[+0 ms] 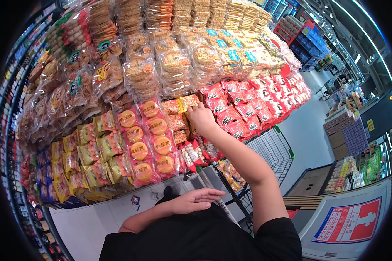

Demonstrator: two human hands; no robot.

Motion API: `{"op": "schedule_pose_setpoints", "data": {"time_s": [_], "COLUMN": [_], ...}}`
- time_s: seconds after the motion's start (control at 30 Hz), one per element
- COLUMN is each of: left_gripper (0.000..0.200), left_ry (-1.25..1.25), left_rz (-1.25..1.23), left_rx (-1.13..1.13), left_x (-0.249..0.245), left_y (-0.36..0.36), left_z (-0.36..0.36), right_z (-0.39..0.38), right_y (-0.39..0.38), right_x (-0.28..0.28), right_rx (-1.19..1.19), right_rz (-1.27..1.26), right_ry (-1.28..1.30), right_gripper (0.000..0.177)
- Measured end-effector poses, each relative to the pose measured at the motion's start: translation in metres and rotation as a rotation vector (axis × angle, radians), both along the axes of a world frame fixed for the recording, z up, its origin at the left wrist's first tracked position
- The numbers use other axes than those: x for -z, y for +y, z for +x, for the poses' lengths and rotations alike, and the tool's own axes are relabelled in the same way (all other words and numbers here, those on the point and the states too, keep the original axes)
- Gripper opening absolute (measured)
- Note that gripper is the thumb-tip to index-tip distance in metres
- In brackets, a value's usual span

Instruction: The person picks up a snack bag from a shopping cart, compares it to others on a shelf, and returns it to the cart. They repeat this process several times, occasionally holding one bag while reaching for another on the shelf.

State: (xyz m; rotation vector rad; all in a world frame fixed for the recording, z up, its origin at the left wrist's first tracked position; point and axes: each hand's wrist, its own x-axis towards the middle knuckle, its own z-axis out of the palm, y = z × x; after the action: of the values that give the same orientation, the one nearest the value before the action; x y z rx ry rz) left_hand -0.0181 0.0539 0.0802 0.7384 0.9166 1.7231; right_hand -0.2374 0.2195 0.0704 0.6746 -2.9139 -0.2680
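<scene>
My right hand (202, 119) reaches into the snack display, its fingers bent against a yellow-orange snack packet (188, 102) at the top of a narrow column. More orange packets (177, 122) lie beside and below it. To the right of that hand are rows of red packets (237, 106). On the left hang pink strips of packs with round biscuits printed on them (163, 145). My left hand (199, 200) is held low in front of my body, fingers stretched out with nothing in them, near the shopping cart's handle (220, 202).
A wire shopping cart (270, 152) stands right of the display, with orange packets (231, 175) in it. Clear bags of round crackers (176, 65) are stacked higher up. Yellow bags (111, 148) fill the lower left. A red-and-white sign (348, 219) is at lower right.
</scene>
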Motion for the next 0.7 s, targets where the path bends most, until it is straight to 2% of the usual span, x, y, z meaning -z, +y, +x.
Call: {"op": "schedule_pose_setpoints", "data": {"time_s": [0.3, 0.37, 0.47, 0.57, 0.6, 0.63, 0.7], "left_gripper": [0.053, 0.053, 0.053, 0.052, 0.052, 0.052, 0.052], "left_ry": [-0.028, 0.003, 0.001, 0.011, 0.015, 0.009, 0.006], "left_rz": [-0.024, -0.008, -0.025, -0.037, -0.042, -0.034, -0.032], "left_rx": [0.012, 0.019, 0.037, 0.043, 0.051, 0.045, 0.048], "left_x": [0.007, 0.012, 0.012, 0.010, 0.011, 0.011, 0.011], "left_y": [0.004, 0.007, 0.009, 0.010, 0.010, 0.011, 0.011], "left_z": [0.004, 0.004, 0.004, 0.002, 0.002, 0.003, 0.003], "right_z": [0.000, 0.005, 0.019, 0.039, 0.046, 0.056, 0.062], "right_y": [0.000, 0.003, 0.004, 0.001, -0.004, -0.007, -0.012], "right_x": [0.003, 0.000, -0.004, 0.007, 0.002, -0.002, 0.008], "right_rx": [0.023, 0.045, 0.087, 0.128, 0.198, 0.235, 0.253], "right_rz": [-0.181, -0.180, -0.340, -0.444, -0.385, -0.397, -0.300], "right_ry": [-0.045, -0.096, -0.125, -0.029, -0.182, -0.245, -0.238], "right_gripper": [0.030, 0.035, 0.045, 0.050, 0.057, 0.052, 0.058]}}
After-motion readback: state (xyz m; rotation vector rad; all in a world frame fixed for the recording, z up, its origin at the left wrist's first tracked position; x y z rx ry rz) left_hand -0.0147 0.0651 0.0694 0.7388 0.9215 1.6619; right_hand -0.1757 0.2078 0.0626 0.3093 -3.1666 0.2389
